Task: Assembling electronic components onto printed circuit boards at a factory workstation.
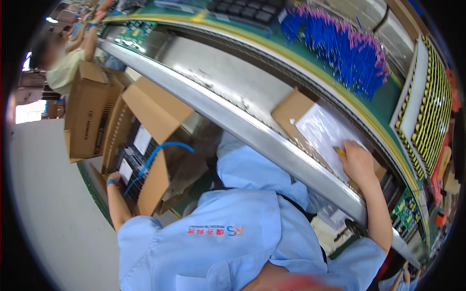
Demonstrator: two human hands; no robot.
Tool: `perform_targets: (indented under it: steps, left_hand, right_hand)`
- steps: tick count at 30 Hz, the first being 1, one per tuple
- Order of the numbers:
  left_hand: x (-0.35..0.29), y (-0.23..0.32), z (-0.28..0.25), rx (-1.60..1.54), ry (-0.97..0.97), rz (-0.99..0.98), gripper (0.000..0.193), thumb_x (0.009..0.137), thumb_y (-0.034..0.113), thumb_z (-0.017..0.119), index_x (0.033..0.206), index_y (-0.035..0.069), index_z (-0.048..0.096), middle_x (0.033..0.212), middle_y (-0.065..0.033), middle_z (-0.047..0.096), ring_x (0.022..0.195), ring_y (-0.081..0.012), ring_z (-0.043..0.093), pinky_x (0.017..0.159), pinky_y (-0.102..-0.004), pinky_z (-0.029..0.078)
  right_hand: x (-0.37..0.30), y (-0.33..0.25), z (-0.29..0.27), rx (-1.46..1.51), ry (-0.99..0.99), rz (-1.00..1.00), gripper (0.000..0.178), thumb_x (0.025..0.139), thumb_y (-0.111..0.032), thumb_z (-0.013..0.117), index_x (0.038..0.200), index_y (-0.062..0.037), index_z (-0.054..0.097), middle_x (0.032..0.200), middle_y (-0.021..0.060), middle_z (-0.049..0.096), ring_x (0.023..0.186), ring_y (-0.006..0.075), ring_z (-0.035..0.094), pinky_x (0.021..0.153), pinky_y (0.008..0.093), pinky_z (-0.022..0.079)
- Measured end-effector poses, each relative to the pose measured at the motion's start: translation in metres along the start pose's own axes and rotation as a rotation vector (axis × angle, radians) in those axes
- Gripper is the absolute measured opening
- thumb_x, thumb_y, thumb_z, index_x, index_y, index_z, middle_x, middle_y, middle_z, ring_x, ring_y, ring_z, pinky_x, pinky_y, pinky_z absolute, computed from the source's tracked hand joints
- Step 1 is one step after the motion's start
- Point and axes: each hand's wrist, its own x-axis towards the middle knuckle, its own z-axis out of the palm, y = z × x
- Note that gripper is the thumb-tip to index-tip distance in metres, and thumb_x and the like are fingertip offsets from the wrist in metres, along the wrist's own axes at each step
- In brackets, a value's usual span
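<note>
At the right, my right hand (358, 162) is closed over a clear plastic bag with white contents (318, 127). A small yellow-orange piece (340, 151) shows at its fingers; its kind is unclear. The bag lies on a cardboard box (292, 112) in the metal conveyor channel. My left hand (113, 178), with a blue wrist strap, is far to the left. Its fingers look closed at the edge of an open carton (154, 186); what they grip is hidden. Inside that carton are dark packed parts (132, 157) with white labels (142, 139) and a blue cord (167, 144).
A metal rail (233, 115) runs between me and the channel. Beyond it lie blue wires with pink ends (340, 53), a black tray (247, 9) and yellow-black striped sheets (427, 106). Green circuit boards (136, 34) sit at the far left. Another carton (90, 114) stands near a person (63, 65).
</note>
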Motion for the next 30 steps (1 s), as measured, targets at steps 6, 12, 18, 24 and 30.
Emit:
perform_targets:
  steps: [6, 12, 18, 24, 30]
  left_hand:
    - [0.111, -0.033, 0.074, -0.044, 0.827, -0.372, 0.083, 0.079, 0.06, 0.054, 0.133, -0.002, 0.04, 0.13, -0.0259, 0.046, 0.116, -0.0389, 0.045, 0.091, -0.0515, 0.039]
    - [0.087, -0.02, 0.098, -0.343, 1.011, -0.533, 0.084, 0.076, 0.062, 0.062, 0.129, -0.001, 0.047, 0.137, -0.0206, 0.047, 0.127, -0.0364, 0.042, 0.109, -0.0421, 0.026]
    - [0.105, 0.022, 0.177, -0.063, 1.234, -0.661, 0.121, 0.059, 0.066, 0.076, 0.143, -0.004, 0.024, 0.149, -0.0253, 0.024, 0.136, -0.0366, 0.028, 0.107, -0.0518, 0.028]
    - [0.085, 0.076, 0.242, -0.399, 1.149, 0.075, 0.051, 0.082, 0.04, 0.069, 0.115, 0.003, 0.059, 0.106, -0.0145, 0.067, 0.09, -0.0281, 0.066, 0.082, -0.0414, 0.053]
    - [0.088, 0.081, 0.239, -0.214, 1.217, 0.338, 0.035, 0.079, 0.018, 0.071, 0.106, -0.002, 0.062, 0.099, -0.0123, 0.067, 0.082, -0.024, 0.066, 0.074, -0.0355, 0.054]
  right_hand:
    - [-0.006, -0.024, -0.01, -0.03, -0.084, 0.104, 0.024, 0.074, -0.016, 0.068, 0.086, -0.0015, 0.054, 0.088, 0.0177, 0.061, 0.081, 0.0384, 0.061, 0.071, 0.0458, 0.048]
    - [0.002, -0.01, -0.019, 0.059, -0.152, 0.082, 0.024, 0.073, -0.016, 0.07, 0.087, -0.0021, 0.056, 0.09, 0.0177, 0.061, 0.084, 0.0376, 0.061, 0.074, 0.045, 0.048]
    - [0.0, -0.01, -0.018, 0.037, -0.122, 0.089, 0.022, 0.073, -0.011, 0.069, 0.086, -0.0014, 0.055, 0.09, 0.0175, 0.061, 0.085, 0.0383, 0.06, 0.073, 0.045, 0.047]
    - [-0.007, -0.002, -0.01, 0.037, -0.091, 0.007, 0.022, 0.071, -0.008, 0.069, 0.086, -0.0005, 0.055, 0.091, 0.0175, 0.061, 0.085, 0.0379, 0.06, 0.074, 0.0445, 0.047]
    - [-0.011, -0.004, -0.013, 0.03, -0.106, -0.037, 0.021, 0.075, -0.007, 0.066, 0.09, 0.0002, 0.054, 0.083, 0.0223, 0.061, 0.081, 0.0416, 0.059, 0.072, 0.0468, 0.047]
